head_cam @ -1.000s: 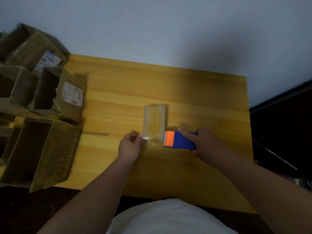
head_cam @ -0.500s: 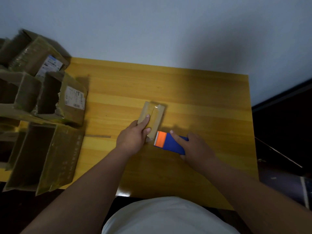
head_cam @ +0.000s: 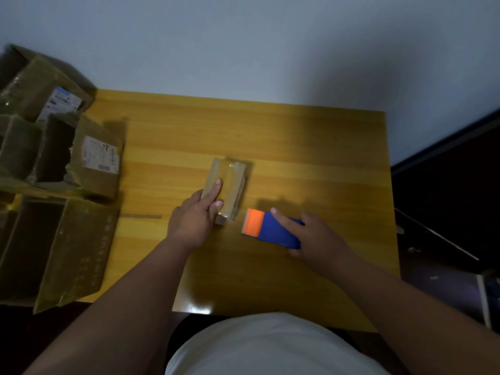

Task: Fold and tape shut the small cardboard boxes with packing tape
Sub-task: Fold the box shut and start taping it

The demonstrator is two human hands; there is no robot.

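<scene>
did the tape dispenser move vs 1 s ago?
Yes. The tape dispenser in the right hand has pulled away from the small box, toward the table's right edge; a gap now shows between them.

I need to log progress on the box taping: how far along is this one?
Done: a clear tape strip already runs along the small box top. In hand: the left hand presses it down, and the right hand grips the tape dispenser beside it. Left: the open boxes at the table's left edge.
</scene>
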